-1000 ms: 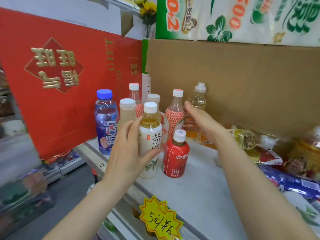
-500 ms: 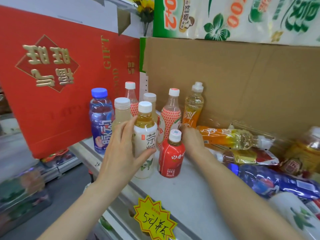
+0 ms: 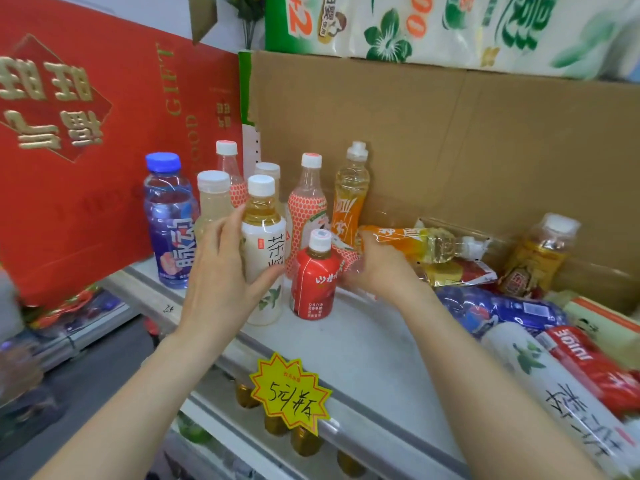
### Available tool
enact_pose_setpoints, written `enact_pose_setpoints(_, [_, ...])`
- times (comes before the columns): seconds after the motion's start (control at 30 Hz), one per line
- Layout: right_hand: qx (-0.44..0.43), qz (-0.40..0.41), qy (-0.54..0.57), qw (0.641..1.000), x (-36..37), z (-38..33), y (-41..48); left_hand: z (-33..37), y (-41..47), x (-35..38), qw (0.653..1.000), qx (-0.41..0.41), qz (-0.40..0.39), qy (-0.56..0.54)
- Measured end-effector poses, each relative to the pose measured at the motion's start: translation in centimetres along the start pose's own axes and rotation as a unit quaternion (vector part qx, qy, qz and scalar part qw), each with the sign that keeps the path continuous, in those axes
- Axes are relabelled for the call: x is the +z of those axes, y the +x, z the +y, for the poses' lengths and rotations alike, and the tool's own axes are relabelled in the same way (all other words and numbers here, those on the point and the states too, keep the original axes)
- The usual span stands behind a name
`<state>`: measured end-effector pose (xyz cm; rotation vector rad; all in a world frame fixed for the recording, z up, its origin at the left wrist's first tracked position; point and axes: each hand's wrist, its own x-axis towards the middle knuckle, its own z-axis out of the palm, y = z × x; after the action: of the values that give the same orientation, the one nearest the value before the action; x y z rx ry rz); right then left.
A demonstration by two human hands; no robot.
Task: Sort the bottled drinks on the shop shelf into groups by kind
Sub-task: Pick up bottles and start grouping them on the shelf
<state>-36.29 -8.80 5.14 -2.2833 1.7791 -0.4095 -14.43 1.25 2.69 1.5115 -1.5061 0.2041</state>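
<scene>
The white tea bottle (image 3: 265, 251) stands straight up at the middle left of the frame, cap on top; the left hand (image 3: 221, 278) wraps around its wide middle, a good place to hold, since it looks full, heavy and slippery; right beside it the right hand (image 3: 377, 271) closes on a see-through bottle (image 3: 348, 258), which is hard to see clearly.

The red box (image 3: 86, 161) reads "GIFT", the yellow price tag (image 3: 291, 394) "5元/瓶", the blue bottle (image 3: 171, 220) "脉动".
</scene>
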Motion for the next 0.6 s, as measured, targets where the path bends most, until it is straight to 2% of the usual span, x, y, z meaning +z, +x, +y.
enact_pose_setpoints(0.07, [0.012, 0.018, 0.013, 1.0, 2.0, -0.4, 0.1, -0.2, 0.0, 0.0, 1.0, 0.002, 0.001, -0.004])
enact_pose_setpoints(0.2, [0.037, 0.065, 0.109, 0.991, 2.5, 0.5, -0.5, -0.3, 0.0, -0.1, 1.0, 0.006, 0.003, -0.013])
enact_pose_setpoints(0.37, [0.046, 0.137, 0.107, 0.984, -0.7, 0.6, -2.6, -0.4, 0.0, 0.1, 1.0, 0.013, 0.007, -0.019])
enact_pose_setpoints(0.47, [0.052, 0.211, 0.132, 0.967, -3.8, 0.6, -3.9, -0.4, 0.1, 0.1, 0.999, 0.009, 0.006, -0.032])
enact_pose_setpoints(0.6, [0.001, 0.275, 0.164, 0.947, -6.2, -0.6, -4.2, -0.5, 0.1, 0.2, 0.999, 0.007, -0.002, -0.039])
